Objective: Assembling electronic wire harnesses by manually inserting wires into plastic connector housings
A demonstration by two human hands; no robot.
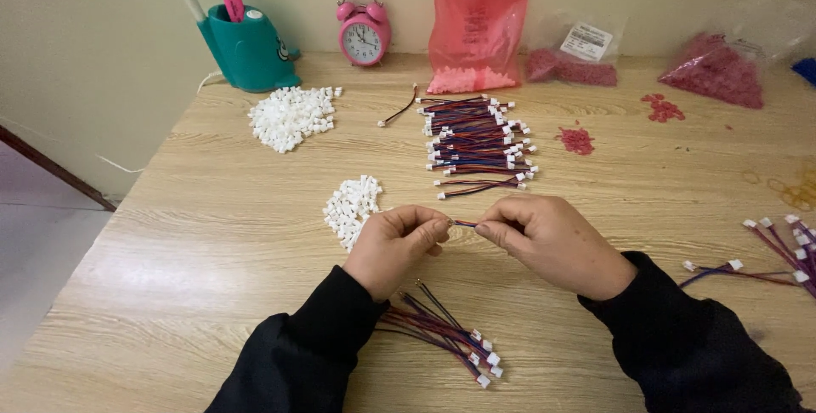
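My left hand (398,245) and my right hand (548,240) meet over the middle of the wooden table (212,209), pinching the two ends of one short red, blue and black wire lead (464,223). The left fingertips close on something small at the lead's end; what it is stays hidden. A small heap of white plastic connector housings (351,205) lies just left of my left hand. Below my left wrist lies a bundle of leads with white plugs (446,335).
A larger stack of finished leads (478,145) lies behind the hands, a bigger white connector heap (291,115) at far left. A teal pen holder (246,48), pink alarm clock (364,32) and bags of red parts (476,26) line the wall. More leads (778,251) lie right.
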